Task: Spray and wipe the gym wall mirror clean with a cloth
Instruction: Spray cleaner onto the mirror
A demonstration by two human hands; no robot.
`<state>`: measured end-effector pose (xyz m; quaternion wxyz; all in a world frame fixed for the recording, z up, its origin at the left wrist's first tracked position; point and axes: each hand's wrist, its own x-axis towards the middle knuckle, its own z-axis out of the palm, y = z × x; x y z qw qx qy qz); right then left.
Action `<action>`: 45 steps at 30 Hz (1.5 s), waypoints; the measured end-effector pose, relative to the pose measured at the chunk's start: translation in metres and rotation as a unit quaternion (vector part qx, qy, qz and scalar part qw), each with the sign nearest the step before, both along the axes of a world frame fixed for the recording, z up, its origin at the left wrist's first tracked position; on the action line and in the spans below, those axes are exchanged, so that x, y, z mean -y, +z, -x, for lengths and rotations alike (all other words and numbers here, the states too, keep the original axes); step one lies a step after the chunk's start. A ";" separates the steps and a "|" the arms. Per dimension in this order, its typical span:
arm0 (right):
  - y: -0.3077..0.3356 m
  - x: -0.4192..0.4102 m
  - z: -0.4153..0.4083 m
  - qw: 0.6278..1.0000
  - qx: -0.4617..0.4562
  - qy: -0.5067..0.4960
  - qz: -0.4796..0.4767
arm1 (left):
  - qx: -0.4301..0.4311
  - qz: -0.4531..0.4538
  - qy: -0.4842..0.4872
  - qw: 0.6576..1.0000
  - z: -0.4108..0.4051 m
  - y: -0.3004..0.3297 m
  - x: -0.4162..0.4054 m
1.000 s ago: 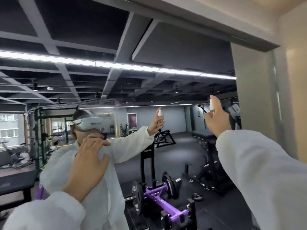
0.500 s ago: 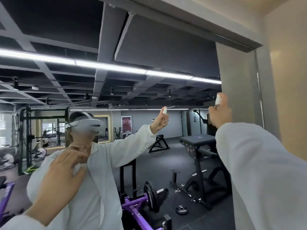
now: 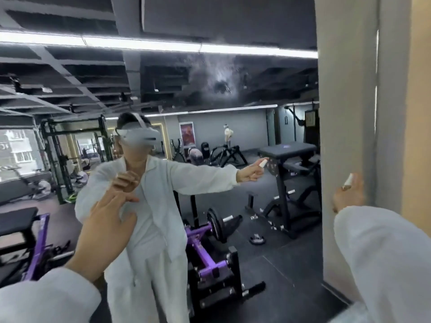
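The right hand [image 3: 348, 194] has come down from up high, and now a wet, foggy patch of spray [image 3: 215, 79] sits on the mirror [image 3: 233, 141] where none was before. The mirror fills most of the view, and the spray patch is high up on the glass, just under the long ceiling light [image 3: 149, 46] seen in it. The mirror's right edge meets a grey wall post [image 3: 347, 113].

In the glass there is a person in a white coat [image 3: 149, 206] with a grey headset [image 3: 140, 135]. Behind that person are a purple weight machine [image 3: 203, 248] with a round black plate [image 3: 215, 226], a black bench [image 3: 288, 149] and a dark rack [image 3: 74, 141]. None of these stands between the hands and the glass.

The right hand is low, beside the wall post, near the mirror's right edge. Its fingers are curled round a small white spray bottle [image 3: 348, 181], and only the top of the bottle shows. The white sleeve [image 3: 382, 257] covers the arm.

The left hand [image 3: 109, 220] is held up in front of the mirror, low and to the left. It is open with the fingers spread and holds nothing. I cannot tell if it touches the glass.
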<state>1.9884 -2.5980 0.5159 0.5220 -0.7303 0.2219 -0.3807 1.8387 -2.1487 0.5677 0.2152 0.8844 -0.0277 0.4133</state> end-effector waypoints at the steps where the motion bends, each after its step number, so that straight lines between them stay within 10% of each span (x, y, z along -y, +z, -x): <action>1: -0.027 0.004 0.002 0.999 -0.044 0.007 -0.022 | -0.014 -0.001 -0.001 1.000 0.000 -0.007 0.008; 5: -0.151 0.015 0.011 0.970 -0.230 0.063 -0.037 | -0.067 -0.003 -0.002 0.998 0.002 -0.038 0.035; 10: -0.229 0.004 0.014 0.959 -0.234 0.006 -0.158 | -0.108 0.008 -0.006 0.994 0.001 -0.065 0.049; 17: -0.241 -0.025 0.047 0.955 -0.215 0.032 -0.200 | -0.103 0.023 0.018 0.994 0.017 -0.085 0.040; 26: -0.227 -0.221 0.110 0.920 -0.226 0.303 -0.106 | -0.105 0.115 0.153 0.976 0.115 -0.131 -0.063; 32: -0.224 -0.407 0.193 0.827 -0.188 0.530 -0.007 | -0.107 0.173 0.286 0.936 0.236 -0.163 -0.154; 45: -0.187 -0.761 0.496 0.508 -0.149 0.845 0.078 | -0.112 0.231 0.459 0.850 0.538 -0.179 -0.357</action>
